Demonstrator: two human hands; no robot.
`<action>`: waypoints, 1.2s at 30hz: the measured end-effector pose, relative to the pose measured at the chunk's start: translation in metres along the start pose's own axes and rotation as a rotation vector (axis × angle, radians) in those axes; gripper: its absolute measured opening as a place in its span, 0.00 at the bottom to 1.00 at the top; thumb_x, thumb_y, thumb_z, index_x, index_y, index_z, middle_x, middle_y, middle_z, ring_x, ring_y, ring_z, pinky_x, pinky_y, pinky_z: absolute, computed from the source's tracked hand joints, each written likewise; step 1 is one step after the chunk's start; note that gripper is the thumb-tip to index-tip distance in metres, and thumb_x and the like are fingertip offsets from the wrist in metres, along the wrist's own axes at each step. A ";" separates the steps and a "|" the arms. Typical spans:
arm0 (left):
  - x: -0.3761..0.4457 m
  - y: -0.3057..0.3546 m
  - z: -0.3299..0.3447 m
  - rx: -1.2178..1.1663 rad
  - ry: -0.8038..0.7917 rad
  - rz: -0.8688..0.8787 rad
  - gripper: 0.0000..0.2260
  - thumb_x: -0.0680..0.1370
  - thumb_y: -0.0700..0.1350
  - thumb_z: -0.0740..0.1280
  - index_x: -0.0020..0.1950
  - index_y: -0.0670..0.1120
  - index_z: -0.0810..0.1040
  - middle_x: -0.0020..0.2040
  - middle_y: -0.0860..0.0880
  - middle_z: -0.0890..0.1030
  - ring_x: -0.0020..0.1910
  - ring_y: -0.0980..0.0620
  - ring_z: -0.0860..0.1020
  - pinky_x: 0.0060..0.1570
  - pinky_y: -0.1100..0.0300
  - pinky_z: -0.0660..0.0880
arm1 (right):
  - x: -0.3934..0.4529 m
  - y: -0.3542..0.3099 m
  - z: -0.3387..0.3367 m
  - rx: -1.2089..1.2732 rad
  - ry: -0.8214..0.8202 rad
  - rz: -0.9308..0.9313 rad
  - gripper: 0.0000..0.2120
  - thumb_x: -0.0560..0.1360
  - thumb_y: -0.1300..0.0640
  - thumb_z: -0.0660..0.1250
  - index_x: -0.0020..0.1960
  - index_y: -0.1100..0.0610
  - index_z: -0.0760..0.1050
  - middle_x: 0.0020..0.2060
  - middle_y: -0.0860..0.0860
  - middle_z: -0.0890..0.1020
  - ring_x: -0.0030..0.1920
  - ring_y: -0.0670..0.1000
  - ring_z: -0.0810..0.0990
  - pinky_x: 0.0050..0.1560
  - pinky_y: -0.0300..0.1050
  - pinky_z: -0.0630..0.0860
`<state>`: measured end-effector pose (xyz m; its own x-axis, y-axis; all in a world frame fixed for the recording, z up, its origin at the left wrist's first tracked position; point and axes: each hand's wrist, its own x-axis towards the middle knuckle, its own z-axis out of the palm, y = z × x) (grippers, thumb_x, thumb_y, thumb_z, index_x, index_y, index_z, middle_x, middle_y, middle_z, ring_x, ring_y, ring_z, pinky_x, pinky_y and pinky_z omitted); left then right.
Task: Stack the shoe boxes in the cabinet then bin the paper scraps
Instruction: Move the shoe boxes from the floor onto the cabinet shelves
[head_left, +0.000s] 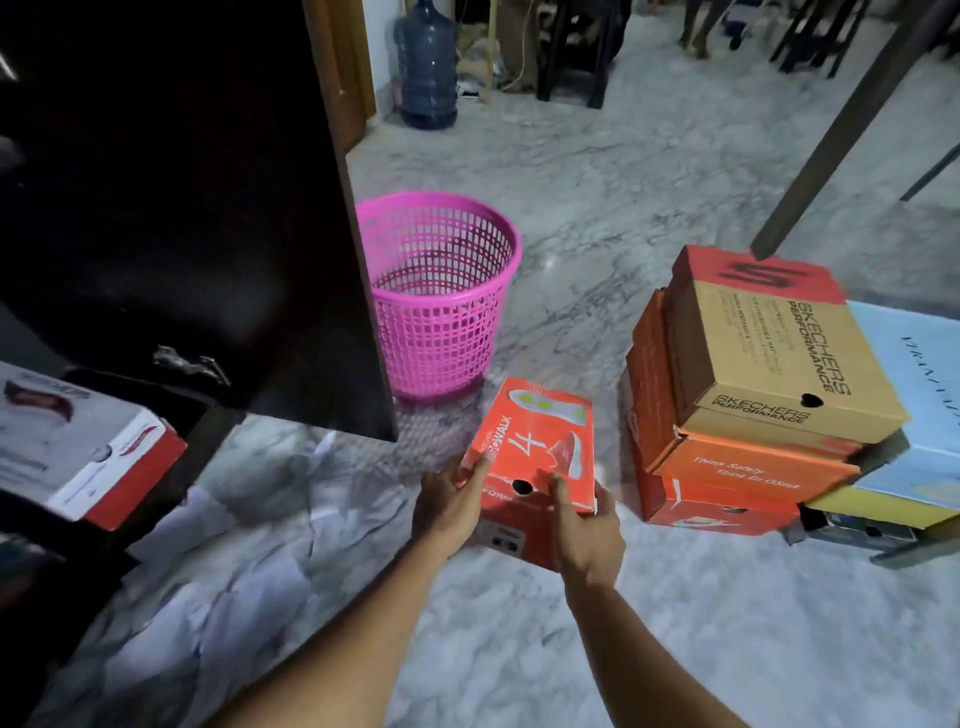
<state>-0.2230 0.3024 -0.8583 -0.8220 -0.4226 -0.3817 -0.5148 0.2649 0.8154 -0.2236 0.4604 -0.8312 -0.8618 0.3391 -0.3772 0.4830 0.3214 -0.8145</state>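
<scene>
— Where's the box?
— On the marble floor (675, 182), near the pink plastic mesh bin (441, 291): an orange cardboard shoe box (535, 447), long axis running away from the person, lid reading "GOWALK 4".
— Hands?
— Left hand (449, 506) and right hand (587, 530) clasp its near corners.

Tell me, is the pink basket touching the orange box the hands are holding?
Apart. The head view shows a strip of bare marble floor between the pink basket and the orange box, which both hands grip at its near end.

Both bare arms reach forward; the left hand (448, 506) and right hand (589, 525) grip with fingers curled.
</scene>
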 end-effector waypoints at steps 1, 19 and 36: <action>-0.009 0.007 -0.011 0.034 0.015 -0.004 0.35 0.68 0.82 0.52 0.60 0.62 0.79 0.56 0.47 0.82 0.53 0.44 0.83 0.57 0.46 0.80 | -0.012 -0.008 -0.002 -0.016 0.013 0.005 0.31 0.75 0.32 0.66 0.69 0.51 0.74 0.56 0.54 0.85 0.58 0.61 0.83 0.55 0.51 0.77; -0.150 0.017 -0.224 0.096 0.621 -0.104 0.41 0.71 0.81 0.45 0.61 0.54 0.79 0.57 0.47 0.83 0.56 0.43 0.82 0.56 0.50 0.75 | -0.187 -0.137 0.042 -0.362 -0.222 -0.398 0.31 0.73 0.26 0.59 0.52 0.54 0.78 0.53 0.62 0.84 0.55 0.66 0.82 0.56 0.55 0.77; -0.107 -0.029 -0.325 -0.170 0.987 -0.161 0.30 0.76 0.71 0.59 0.68 0.50 0.75 0.62 0.44 0.80 0.58 0.41 0.81 0.61 0.42 0.77 | -0.192 -0.200 0.232 -0.320 -0.725 -0.722 0.31 0.78 0.34 0.64 0.69 0.57 0.76 0.61 0.63 0.83 0.65 0.66 0.79 0.66 0.56 0.76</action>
<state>-0.0414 0.0581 -0.6993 -0.1378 -0.9901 -0.0252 -0.4971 0.0472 0.8664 -0.1906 0.1260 -0.6981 -0.7952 -0.5963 -0.1101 -0.2502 0.4881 -0.8361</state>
